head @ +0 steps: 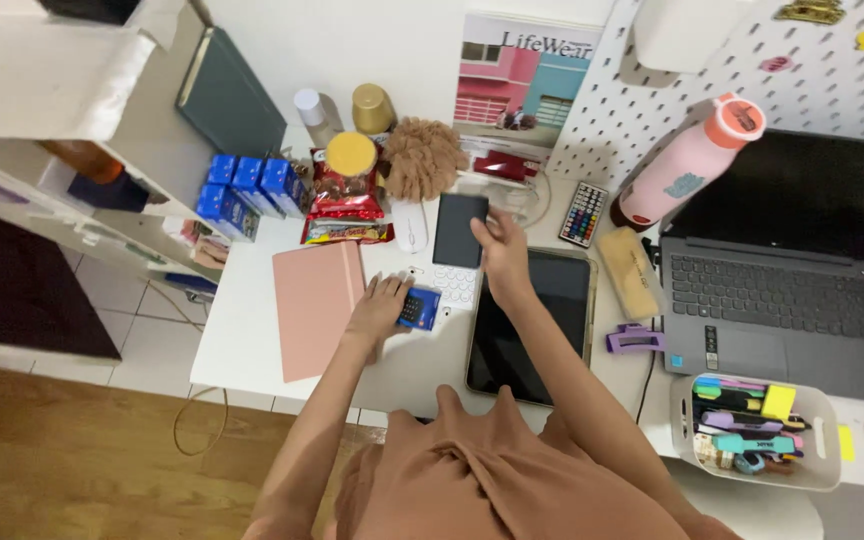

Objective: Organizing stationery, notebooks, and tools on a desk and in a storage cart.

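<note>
My left hand (377, 308) rests on the white desk and grips a small blue card-like device (419, 309). It lies between a pink notebook (316, 307) and a white calculator (455, 285). My right hand (501, 252) reaches forward and holds the lower right corner of a dark rectangular phone-like slab (459, 229). The slab is propped above the calculator. Just right of that hand lies a black tablet (532, 325), flat on the desk.
A grey laptop (772, 300) sits at the right behind a pink bottle (687, 165), a remote (584, 213) and a purple hair clip (635, 339). A white basket (820, 478) holds markers. Snack packets (345, 205), blue boxes (252, 190), a white mouse (410, 228) and a fluffy brown ball (422, 158) crowd the back.
</note>
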